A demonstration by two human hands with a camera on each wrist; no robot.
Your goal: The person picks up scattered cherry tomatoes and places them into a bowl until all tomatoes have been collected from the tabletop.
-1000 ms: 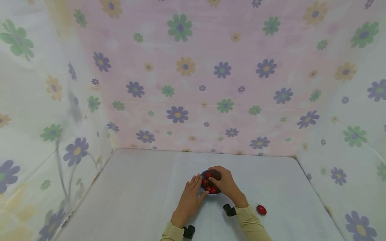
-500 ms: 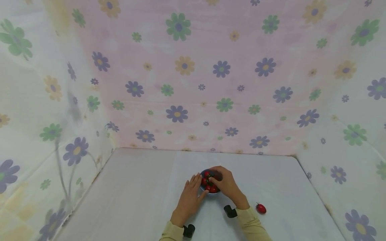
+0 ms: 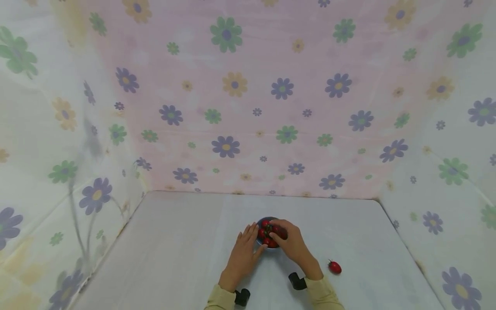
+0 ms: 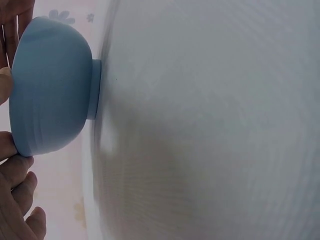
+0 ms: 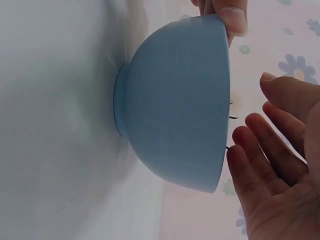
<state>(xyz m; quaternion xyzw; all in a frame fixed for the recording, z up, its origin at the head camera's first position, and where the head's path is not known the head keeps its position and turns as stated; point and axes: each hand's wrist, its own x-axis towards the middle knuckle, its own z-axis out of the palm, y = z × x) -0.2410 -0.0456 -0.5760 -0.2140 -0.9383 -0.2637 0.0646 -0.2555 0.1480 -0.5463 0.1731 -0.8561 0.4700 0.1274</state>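
Note:
A small blue bowl (image 3: 270, 249) stands upright on the white tabletop, holding several cherry tomatoes (image 3: 265, 224) with green tops. My left hand (image 3: 242, 256) rests along its left rim, fingers straight, with the thumb spread to the near rim. The left wrist view shows the bowl's pale blue outside (image 4: 52, 85) with fingertips touching its rim. My right hand (image 3: 293, 241) hovers over the right part of the bowl. In the right wrist view, its fingers (image 5: 272, 160) are spread and loosely bent beside the rim, with no tomato visible between them. The bowl wall hides the tomatoes there.
One loose cherry tomato (image 3: 335, 267) lies on the tabletop (image 3: 174, 241), right of my right wrist. Flower-printed cloth (image 3: 253, 129) walls the table in at the back and both sides. A black wrist camera (image 3: 297, 281) hangs under my right wrist, another (image 3: 242, 297) under my left.
My right hand has drawn slightly back to the right, its thumb and fingers further apart, uncovering more of the tomatoes. My left hand stays at the rim. The view has shifted slightly.

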